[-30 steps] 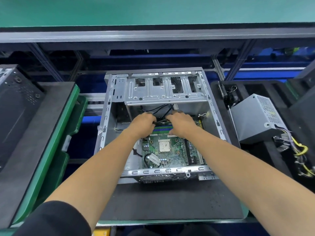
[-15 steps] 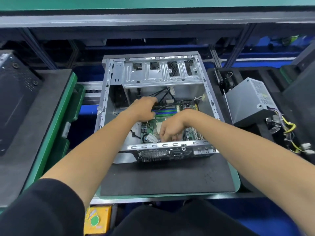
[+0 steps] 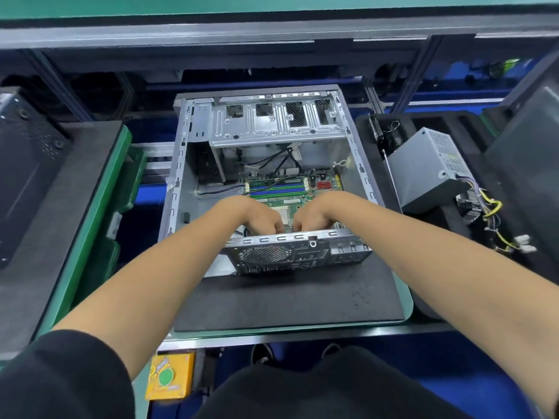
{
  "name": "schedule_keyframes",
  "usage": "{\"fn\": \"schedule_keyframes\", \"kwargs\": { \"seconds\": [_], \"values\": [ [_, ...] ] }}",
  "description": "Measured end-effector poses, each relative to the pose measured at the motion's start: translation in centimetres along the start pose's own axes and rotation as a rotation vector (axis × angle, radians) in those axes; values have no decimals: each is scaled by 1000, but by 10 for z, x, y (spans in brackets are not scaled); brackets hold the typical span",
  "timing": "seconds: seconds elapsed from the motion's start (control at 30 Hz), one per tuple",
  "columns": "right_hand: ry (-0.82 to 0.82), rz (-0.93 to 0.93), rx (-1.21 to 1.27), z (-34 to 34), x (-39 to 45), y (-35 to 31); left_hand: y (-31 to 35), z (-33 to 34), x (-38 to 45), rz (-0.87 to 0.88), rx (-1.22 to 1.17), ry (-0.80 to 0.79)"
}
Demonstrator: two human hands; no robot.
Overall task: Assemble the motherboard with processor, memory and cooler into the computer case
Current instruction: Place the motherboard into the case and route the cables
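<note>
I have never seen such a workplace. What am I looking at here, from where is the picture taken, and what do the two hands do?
The camera sits on the person's head and looks down at their own arms. In the middle an open computer case lies on a black mat. Inside it is the green motherboard. The left hand and the right hand reach in at the case's near wall, fingers curled down on the board; what they grip is hidden. On the right lies a grey power supply with loose wires.

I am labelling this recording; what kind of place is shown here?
Probably a computer assembly line workstation: an open computer case on a padded pallet, a loose power supply in a foam tray, other units alongside.
</note>
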State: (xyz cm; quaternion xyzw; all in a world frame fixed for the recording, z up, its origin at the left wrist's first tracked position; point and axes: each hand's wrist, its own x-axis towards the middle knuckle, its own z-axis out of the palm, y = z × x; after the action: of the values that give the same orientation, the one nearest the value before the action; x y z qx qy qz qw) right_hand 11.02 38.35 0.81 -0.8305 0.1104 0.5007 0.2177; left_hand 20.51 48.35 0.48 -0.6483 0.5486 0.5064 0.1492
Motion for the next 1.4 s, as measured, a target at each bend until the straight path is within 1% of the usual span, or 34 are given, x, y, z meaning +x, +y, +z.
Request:
{"fn": "schedule_keyframes", "kwargs": {
  "seconds": [0.17,0.4,0.5,0.6,0.77,1.03,1.3,1.4],
  "values": [
    [78,-34,-79,0,-4,0,11,6,5,-30,174,51],
    [65,-39,55,-1,-7,4,11,4,11,-81,281,107],
    [44,-19,98,-2,-7,7,9,4,12,-75,254,64],
    [27,3,197,-3,-5,8,6,4,14,-90,205,42],
    [4,-9,272,-4,0,11,0,3,15,-98,133,-7],
    [32,4,269,-1,6,17,1,2,12,-105,123,-44],
    [41,-10,296,0,10,19,-9,3,10,-33,84,-32],
    [42,-13,273,0,10,20,-8,3,10,-45,73,-49]
  ]
}}
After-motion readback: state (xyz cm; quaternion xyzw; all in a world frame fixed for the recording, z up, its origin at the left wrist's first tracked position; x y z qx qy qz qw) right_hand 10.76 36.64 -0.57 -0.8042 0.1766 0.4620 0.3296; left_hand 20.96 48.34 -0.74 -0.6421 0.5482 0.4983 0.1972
